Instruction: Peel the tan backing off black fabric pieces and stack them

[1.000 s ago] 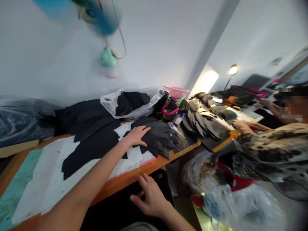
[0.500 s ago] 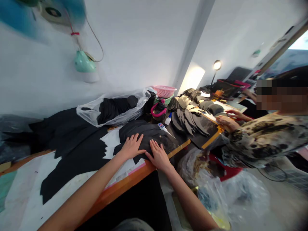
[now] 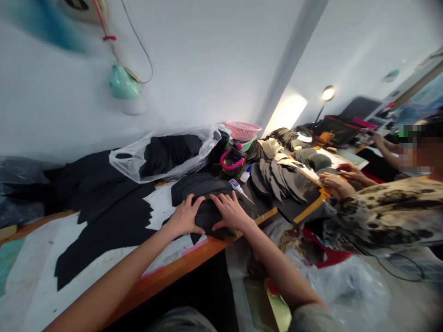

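Orange-edged worktop (image 3: pixel 187 259): carrying everything | left hand (image 3: pixel 183 216), right hand (image 3: pixel 229 210): fingers spreading wide, both touching | flat pile of thin, black, overlapping sheets (image 3: pixel 200 185): lying beneath and between them, neither hand sitting nearer, long axis being hard to tell | white, thin-nozzled bottle (image 3: pixel 236 185): lying just beyond right hand

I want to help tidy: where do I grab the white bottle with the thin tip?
Pinch the white bottle by its wide labelled body, probably from above: it seems to lie down, and its thin tip offers little to hold.
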### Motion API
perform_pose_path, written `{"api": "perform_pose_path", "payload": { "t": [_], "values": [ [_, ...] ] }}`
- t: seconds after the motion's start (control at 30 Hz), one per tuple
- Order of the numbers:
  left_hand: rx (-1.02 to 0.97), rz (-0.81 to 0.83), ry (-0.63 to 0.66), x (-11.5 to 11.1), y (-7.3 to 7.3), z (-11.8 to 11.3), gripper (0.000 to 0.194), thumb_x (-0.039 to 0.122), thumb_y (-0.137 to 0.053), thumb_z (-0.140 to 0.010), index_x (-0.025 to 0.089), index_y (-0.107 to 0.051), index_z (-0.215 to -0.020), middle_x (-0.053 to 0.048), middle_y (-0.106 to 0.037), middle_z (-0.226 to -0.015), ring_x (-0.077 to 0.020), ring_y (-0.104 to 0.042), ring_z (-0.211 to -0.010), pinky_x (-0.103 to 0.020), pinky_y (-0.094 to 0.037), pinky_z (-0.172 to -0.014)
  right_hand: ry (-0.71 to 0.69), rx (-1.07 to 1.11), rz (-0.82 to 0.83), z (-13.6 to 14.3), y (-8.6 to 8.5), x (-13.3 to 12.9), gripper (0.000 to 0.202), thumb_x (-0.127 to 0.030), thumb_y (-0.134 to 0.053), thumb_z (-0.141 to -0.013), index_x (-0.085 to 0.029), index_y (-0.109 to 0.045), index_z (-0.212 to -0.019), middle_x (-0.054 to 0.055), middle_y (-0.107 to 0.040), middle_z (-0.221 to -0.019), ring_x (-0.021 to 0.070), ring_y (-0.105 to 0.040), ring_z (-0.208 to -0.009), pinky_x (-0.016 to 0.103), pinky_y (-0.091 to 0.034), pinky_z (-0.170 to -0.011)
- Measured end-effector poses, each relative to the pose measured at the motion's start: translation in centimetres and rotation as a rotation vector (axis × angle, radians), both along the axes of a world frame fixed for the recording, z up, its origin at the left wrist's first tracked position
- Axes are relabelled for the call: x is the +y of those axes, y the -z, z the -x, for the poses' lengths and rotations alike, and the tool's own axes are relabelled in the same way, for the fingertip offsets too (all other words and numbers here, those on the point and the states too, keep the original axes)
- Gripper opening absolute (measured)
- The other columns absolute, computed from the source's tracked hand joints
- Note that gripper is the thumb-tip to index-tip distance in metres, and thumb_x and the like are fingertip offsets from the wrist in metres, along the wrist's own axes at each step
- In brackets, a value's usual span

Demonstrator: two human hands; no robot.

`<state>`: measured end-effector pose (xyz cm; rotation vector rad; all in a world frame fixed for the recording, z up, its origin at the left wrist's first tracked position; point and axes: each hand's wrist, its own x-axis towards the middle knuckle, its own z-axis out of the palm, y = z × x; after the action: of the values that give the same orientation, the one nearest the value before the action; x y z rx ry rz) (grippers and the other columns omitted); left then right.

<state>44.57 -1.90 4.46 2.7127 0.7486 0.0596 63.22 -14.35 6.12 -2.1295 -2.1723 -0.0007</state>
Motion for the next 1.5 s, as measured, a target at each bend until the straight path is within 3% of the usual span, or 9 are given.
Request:
{"api": "perform_pose_path", "payload": {
  "t": [0.13,0.27,0.47,0.73,0.9,1.1,1.2,1.33,1.5],
  "values": [
    [0.075,0.081,-0.073,1.6,0.1,-0.8,0.121,0.059,-0.090,-0.053,0.013,-0.033,-0.150,-0.026,-0.055,-0.138,-0.0446,-0.057,-0.128,-0.048,-0.047,-0.104,-0.006,0.048,0.108,-1.4,-1.5,1.9,0.117,-0.071,-0.089,-0.057,-0.009,-0.048,-0.147,0.022,-0.064,-0.127,0.0406,-0.062,-0.116,0.053,-0.049,-0.099],
    [0.127,0.144,-0.070,2.2,0.1,-1.8,0.097,0.064,-0.086,-0.057,0.015,-0.050,-0.132,-0.019,-0.069,-0.118,-0.0384,-0.068,-0.113,-0.040,-0.053,-0.091,0.000,0.092,0.200,-2.5,-2.4,2.6,0.107,-0.071,-0.086,-0.063,-0.010,-0.051,-0.143,0.019,-0.069,-0.117,0.0361,-0.068,-0.102,0.043,-0.055,-0.086],
    [0.089,0.032,-0.046,-1.3,-0.6,-0.7,0.082,0.048,-0.086,-0.067,0.014,-0.049,-0.132,-0.020,-0.065,-0.125,-0.0407,-0.063,-0.118,-0.050,-0.048,-0.100,0.005,0.085,0.142,-1.6,-0.8,-0.4,0.120,-0.074,-0.090,-0.048,-0.014,-0.050,-0.144,0.022,-0.059,-0.133,0.0430,-0.057,-0.121,0.055,-0.050,-0.095],
    [-0.029,-0.123,-0.028,-5.7,-1.7,2.3,0.039,0.034,-0.060,-0.094,0.017,-0.055,-0.129,-0.017,-0.068,-0.115,-0.0321,-0.067,-0.105,-0.043,-0.051,-0.090,0.031,0.046,0.013,0.3,-3.0,-3.7,0.110,-0.046,-0.088,-0.074,-0.016,-0.027,-0.161,0.013,-0.069,-0.116,0.0324,-0.067,-0.102,0.041,-0.050,-0.084],
    [-0.172,-0.229,-0.073,-5.0,-1.9,2.8,0.035,0.043,-0.047,-0.100,0.019,-0.061,-0.123,-0.015,-0.069,-0.104,-0.0302,-0.067,-0.099,-0.042,-0.050,-0.087,0.015,-0.038,-0.080,0.4,-5.3,-3.7,0.077,-0.030,-0.077,-0.085,-0.018,-0.043,-0.153,0.011,-0.069,-0.108,0.0316,-0.063,-0.101,0.041,-0.046,-0.087],
    [-0.242,-0.165,-0.197,-2.1,-2.8,0.8,0.042,0.046,-0.061,-0.093,0.024,-0.055,-0.128,-0.012,-0.067,-0.118,-0.0304,-0.065,-0.108,-0.038,-0.050,-0.089,0.070,0.002,-0.197,-0.4,-7.1,-1.7,0.080,-0.043,-0.074,-0.090,-0.020,-0.037,-0.157,0.016,-0.064,-0.131,0.0375,-0.057,-0.123,0.048,-0.040,-0.103],
    [-0.192,-0.054,-0.168,-1.1,-2.4,0.5,0.045,0.043,-0.067,-0.089,0.025,-0.052,-0.128,-0.010,-0.065,-0.122,-0.0303,-0.064,-0.113,-0.038,-0.051,-0.091,0.050,0.020,-0.115,-0.9,-6.3,-1.2,0.086,-0.043,-0.080,-0.085,-0.020,-0.039,-0.157,0.016,-0.065,-0.129,0.0360,-0.061,-0.119,0.047,-0.044,-0.101],
    [-0.112,0.055,-0.049,0.0,-1.0,1.0,0.052,0.033,-0.081,-0.077,0.023,-0.057,-0.122,-0.011,-0.066,-0.118,-0.0309,-0.066,-0.111,-0.040,-0.050,-0.096,0.010,0.123,0.021,-2.2,-3.0,-1.4,0.091,-0.041,-0.087,-0.077,-0.023,-0.043,-0.155,0.015,-0.063,-0.132,0.0345,-0.062,-0.120,0.048,-0.049,-0.099],
    [-0.156,0.148,-0.053,2.5,-0.5,0.7,0.041,0.028,-0.072,-0.082,0.024,-0.064,-0.122,-0.011,-0.072,-0.115,-0.0323,-0.066,-0.115,-0.044,-0.048,-0.103,0.146,0.334,-0.243,-3.5,0.1,-1.9,0.095,-0.044,-0.085,-0.078,-0.023,-0.036,-0.156,0.018,-0.048,-0.149,0.0346,-0.048,-0.138,0.051,-0.044,-0.111]
  ]
}}
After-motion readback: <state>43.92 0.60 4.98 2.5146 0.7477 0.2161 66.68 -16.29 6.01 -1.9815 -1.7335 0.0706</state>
